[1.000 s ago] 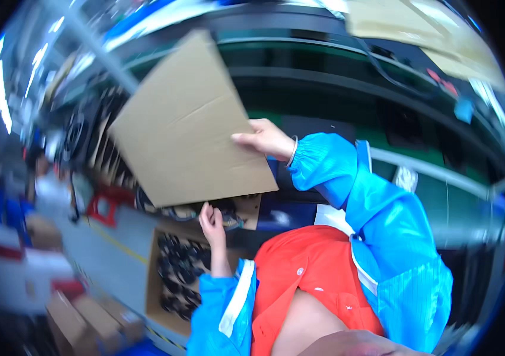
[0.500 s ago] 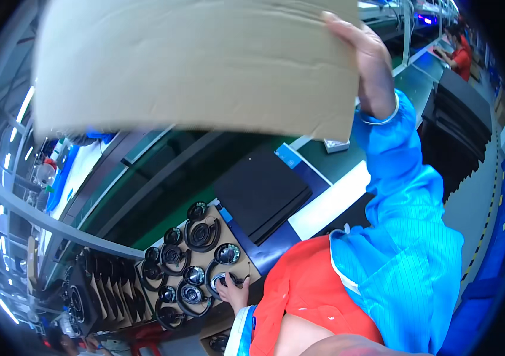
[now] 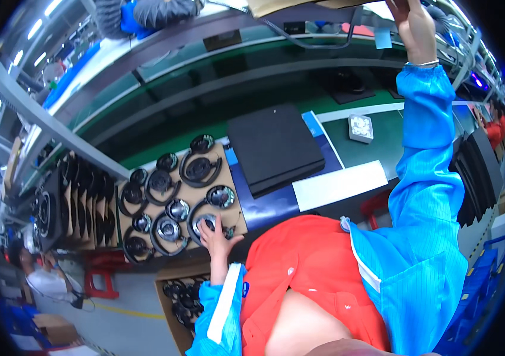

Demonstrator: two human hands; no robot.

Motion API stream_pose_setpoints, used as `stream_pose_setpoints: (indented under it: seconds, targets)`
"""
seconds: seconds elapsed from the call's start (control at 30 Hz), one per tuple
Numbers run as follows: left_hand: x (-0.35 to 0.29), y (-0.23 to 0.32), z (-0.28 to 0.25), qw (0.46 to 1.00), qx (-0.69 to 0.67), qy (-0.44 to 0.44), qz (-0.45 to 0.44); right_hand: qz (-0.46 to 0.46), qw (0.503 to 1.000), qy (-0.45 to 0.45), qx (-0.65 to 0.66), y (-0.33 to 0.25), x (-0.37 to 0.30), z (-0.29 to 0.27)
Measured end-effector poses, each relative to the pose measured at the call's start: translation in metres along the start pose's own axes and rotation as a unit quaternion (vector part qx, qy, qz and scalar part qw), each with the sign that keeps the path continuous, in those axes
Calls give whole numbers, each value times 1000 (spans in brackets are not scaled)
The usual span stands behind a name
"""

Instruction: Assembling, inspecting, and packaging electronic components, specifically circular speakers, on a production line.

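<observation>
Rows of black headphones (image 3: 199,170) with shiny round ear cups lie on a brown cardboard sheet (image 3: 227,183) left of centre. At the near right corner of that sheet, my left hand (image 3: 219,243) rests its fingertips on an ear cup of one pair, fingers and thumb apart. High at the upper right, my right hand (image 3: 415,29) is raised at the end of an outstretched arm. It grips the edge of another brown cardboard sheet (image 3: 306,5), most of which is cut off by the top of the picture.
A stack of black square pads (image 3: 276,151) lies right of the headphones, with a white sheet (image 3: 340,185) nearby. A small white box (image 3: 360,128) stands farther right. Under the bench edge sits a carton (image 3: 169,308) of dark parts. A metal bar (image 3: 56,124) crosses at left; people work at both sides.
My right hand has carried the cardboard sheet up and away, uncovering the bench and shelf behind. My left hand stays at the same headphones while the whole view has shifted.
</observation>
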State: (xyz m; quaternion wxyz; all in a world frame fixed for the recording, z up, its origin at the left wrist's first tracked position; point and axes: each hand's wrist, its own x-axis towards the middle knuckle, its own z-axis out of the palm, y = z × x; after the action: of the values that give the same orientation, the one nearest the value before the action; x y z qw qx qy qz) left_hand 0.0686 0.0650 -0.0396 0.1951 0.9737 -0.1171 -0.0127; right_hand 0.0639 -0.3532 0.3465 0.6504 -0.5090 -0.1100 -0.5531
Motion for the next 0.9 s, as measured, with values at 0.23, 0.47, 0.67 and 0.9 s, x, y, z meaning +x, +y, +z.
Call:
stream_pose_setpoints:
  seconds: [0.23,0.47,0.67,0.9]
  targets:
    - [-16,-17,3,995,-49,88,17,-95,984,-32,-148,44,-88,43]
    - [-10,-9,13,989,-46,141,25,388,853,-320,-140,175,-296,18]
    - [-21,-1,15,984,87,155,-13,637,625,-423,-157,214,-416,9]
    - [-2,33,12,971,92,198,93,739,581,-331,-83,201,-397,32]
